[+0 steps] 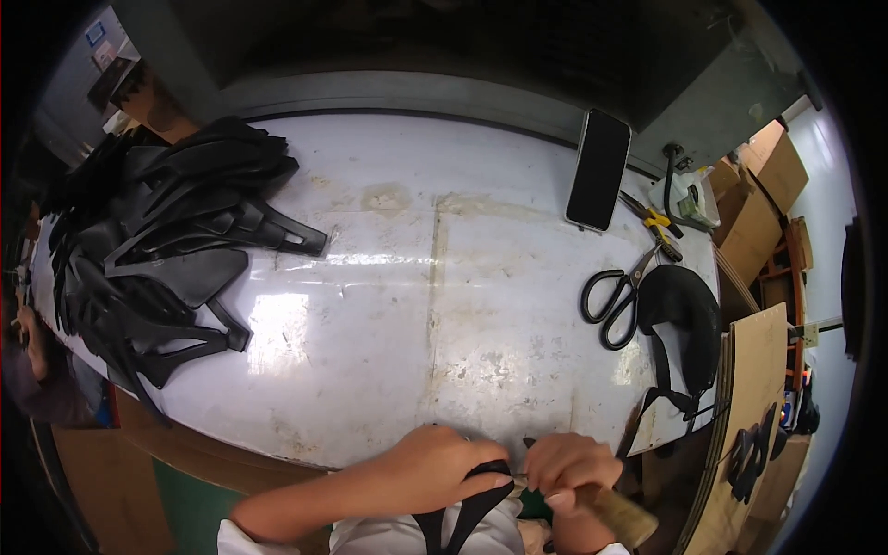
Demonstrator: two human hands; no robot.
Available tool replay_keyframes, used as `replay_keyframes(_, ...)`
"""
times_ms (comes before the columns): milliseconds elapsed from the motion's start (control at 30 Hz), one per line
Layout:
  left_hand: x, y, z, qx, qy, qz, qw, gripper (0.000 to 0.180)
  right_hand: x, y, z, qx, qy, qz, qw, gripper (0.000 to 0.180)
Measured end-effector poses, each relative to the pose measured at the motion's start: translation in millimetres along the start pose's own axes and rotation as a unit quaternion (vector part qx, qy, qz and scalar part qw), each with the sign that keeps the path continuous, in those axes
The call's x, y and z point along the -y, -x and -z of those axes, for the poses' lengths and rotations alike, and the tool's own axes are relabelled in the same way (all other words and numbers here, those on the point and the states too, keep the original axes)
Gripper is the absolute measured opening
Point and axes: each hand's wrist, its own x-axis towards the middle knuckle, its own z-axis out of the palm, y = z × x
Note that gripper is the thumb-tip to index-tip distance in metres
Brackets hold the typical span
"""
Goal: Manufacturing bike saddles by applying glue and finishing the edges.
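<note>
At the table's near edge, my left hand [449,470] is closed around a black molded part [474,514] with a forked lower end. It is held in front of my body. Just right of it, my right hand [575,467] grips a hand tool with a yellowish handle [631,520]. The tool's thin end points toward the part, by my left fingertips. Its exact kind is blurred and partly hidden by my fingers. A large pile of similar black molded parts [176,217] covers the left side of the table.
On the right of the white table [370,370] lie black-handled scissors [618,310], yellow-and-black pliers [659,220] and a black fabric item [689,314]. A phone [599,171] leans at the back. Cardboard sheets [740,398] stand at right. Another person's arm [37,342] shows far left.
</note>
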Motion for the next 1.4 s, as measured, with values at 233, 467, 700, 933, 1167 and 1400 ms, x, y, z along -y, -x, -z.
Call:
replay_keyframes(233, -0.1, -9.3, -5.2, 0.005, -0.014, -0.028, 0.999, 0.030, 36.0, -21.7, -28.9, 0.261, 0.061, 0.189, 0.945, 0.028)
replay_keyframes(467, 3.3, -0.4, -5.9, -0.006, -0.004, 0.014, 1.000, 0.023, 19.2, -40.6, -32.7, 0.257, 0.003, 0.135, 0.957, 0.027)
replay_keyframes(700, 0.3, -2.2, 0.5, -0.003, -0.014, -0.016, 1.000, 0.023, 27.0, -30.3, -17.2, 0.249, -0.014, 0.077, 0.965, 0.027)
replay_keyframes(933, 1.4, -0.5, 0.6, 0.023, -0.019, 0.005, 1.000, 0.025, 6.4, -12.4, -28.5, 0.200, 0.050, 0.211, 0.956, 0.023)
replay_keyframes(1167, -4.0, -2.9, 6.0, 0.022, 0.021, -0.016, 0.999, 0.024, -5.9, -7.3, -27.0, 0.041, -0.178, 0.141, 0.973, 0.025)
replay_keyframes(1400, -1.6, -1.1, 7.8, -0.014, 0.015, -0.044, 0.999, 0.030, 5.0, 1.8, -15.5, 0.193, 0.035, 0.226, 0.954, 0.022)
